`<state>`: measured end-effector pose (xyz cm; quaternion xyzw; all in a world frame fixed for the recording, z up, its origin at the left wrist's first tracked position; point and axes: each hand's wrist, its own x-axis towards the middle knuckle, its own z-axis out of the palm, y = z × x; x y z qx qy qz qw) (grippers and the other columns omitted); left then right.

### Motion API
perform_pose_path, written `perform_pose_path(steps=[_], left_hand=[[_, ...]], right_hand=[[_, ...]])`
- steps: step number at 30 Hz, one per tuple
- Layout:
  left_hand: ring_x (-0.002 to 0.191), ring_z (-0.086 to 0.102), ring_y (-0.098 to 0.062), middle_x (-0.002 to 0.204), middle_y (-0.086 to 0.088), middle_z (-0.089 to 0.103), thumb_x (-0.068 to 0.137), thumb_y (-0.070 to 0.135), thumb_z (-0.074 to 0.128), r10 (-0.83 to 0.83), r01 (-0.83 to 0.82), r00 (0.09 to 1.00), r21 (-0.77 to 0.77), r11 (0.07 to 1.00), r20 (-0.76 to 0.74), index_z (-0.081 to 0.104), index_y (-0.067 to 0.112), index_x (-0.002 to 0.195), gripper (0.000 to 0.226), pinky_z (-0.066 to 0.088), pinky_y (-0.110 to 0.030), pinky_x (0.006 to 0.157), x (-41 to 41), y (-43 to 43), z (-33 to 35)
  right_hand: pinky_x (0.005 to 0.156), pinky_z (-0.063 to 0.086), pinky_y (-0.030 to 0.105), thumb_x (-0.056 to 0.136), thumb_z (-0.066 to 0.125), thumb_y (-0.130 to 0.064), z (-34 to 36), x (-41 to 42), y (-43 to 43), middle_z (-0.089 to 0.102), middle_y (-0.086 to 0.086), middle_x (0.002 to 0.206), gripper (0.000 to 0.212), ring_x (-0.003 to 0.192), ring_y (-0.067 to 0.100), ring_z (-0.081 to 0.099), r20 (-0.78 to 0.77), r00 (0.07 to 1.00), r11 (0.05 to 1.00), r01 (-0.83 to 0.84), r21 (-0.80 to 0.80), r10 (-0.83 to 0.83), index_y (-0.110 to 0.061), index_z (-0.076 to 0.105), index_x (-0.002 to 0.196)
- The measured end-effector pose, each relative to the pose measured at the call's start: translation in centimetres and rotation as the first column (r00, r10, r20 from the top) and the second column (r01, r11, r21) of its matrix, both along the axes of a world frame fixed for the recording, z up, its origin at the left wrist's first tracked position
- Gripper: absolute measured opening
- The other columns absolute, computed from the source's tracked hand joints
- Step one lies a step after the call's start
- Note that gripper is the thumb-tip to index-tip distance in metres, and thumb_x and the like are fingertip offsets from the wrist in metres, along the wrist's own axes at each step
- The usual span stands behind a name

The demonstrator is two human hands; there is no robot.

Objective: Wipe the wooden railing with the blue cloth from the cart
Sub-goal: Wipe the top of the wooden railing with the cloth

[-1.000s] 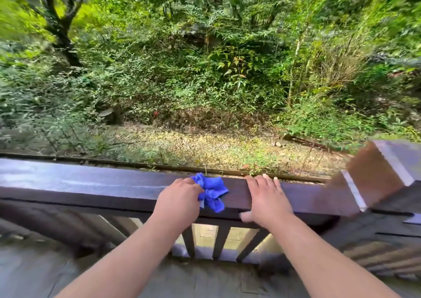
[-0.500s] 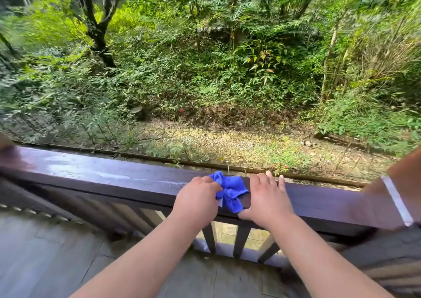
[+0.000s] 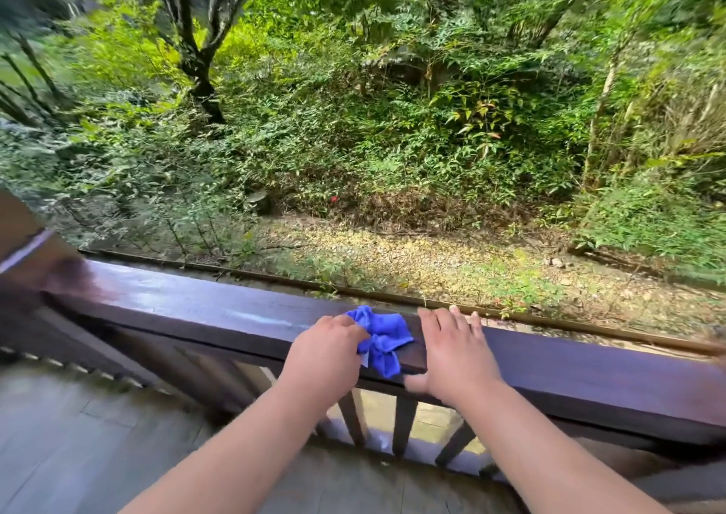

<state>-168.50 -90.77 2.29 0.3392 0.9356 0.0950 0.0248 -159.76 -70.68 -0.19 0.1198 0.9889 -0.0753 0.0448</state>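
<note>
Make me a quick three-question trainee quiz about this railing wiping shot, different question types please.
1. True or false: the blue cloth lies on the deck floor.
2. Which hand grips the cloth? A) left hand B) right hand
3. Fill in: the right hand rests flat on the wooden ____.

Key: 1 false, the cloth is bunched on top of the railing; 2 A; 3 railing.
</note>
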Motion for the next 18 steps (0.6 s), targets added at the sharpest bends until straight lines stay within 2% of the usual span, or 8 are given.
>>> perform_pose_path(steps=[4,8,11,14,18], left_hand=[[0.111,0.055,-0.02,0.115,0.008,0.063,0.083,0.019,0.056,0.019,-0.019,1.0,0.005,1.0,0.019,0.069,0.032,0.11,0.033,0.055,-0.04,0.082,-4.2,-6.1,0.0],[0.111,0.055,-0.017,0.116,0.009,0.064,0.084,0.021,0.056,0.037,-0.037,0.999,0.004,0.999,-0.013,0.069,0.033,0.11,0.031,0.053,-0.035,0.08,-8.7,-12.4,-0.1],[0.111,0.056,-0.018,0.114,0.009,0.064,0.082,0.02,0.056,0.067,-0.066,0.997,0.01,0.998,-0.024,0.07,0.033,0.107,0.031,0.054,-0.037,0.079,-11.6,-16.6,0.0],[0.109,0.057,-0.02,0.11,0.007,0.065,0.082,0.019,0.055,0.068,-0.069,0.998,0.029,0.997,0.016,0.07,0.031,0.104,0.03,0.055,-0.039,0.08,-13.3,-18.9,0.1],[0.104,0.057,-0.02,0.108,0.006,0.066,0.083,0.018,0.054,0.051,-0.051,0.999,0.042,0.998,0.01,0.07,0.03,0.105,0.03,0.053,-0.036,0.077,-13.7,-19.4,0.1]], right_hand=[[0.125,0.01,0.061,0.063,0.066,-0.078,-0.1,-3.7,-5.7,0.039,0.011,0.153,0.121,0.152,0.038,0.023,0.017,1.0,1.0,-0.001,0.025,0.001,-0.018,0.018,0.157],[0.125,0.009,0.061,0.066,0.065,-0.078,0.1,-7.3,-11.2,0.036,0.011,0.157,0.121,0.153,0.038,0.021,0.019,1.0,0.999,0.0,0.039,0.0,-0.018,0.016,0.158],[0.126,0.008,0.06,0.069,0.066,-0.077,0.6,-9.3,-14.8,0.034,0.013,0.159,0.119,0.154,0.038,0.02,0.033,0.999,0.999,0.022,0.046,-0.024,-0.018,0.015,0.159],[0.126,0.01,0.058,0.071,0.066,-0.076,1.0,-10.4,-17.1,0.032,0.015,0.16,0.117,0.153,0.037,0.021,0.049,0.997,0.997,0.063,0.051,-0.066,-0.018,0.015,0.16],[0.126,0.01,0.058,0.072,0.065,-0.075,1.4,-11.2,-18.8,0.033,0.015,0.159,0.114,0.153,0.037,0.022,0.057,0.992,0.993,0.11,0.053,-0.113,-0.018,0.017,0.159]])
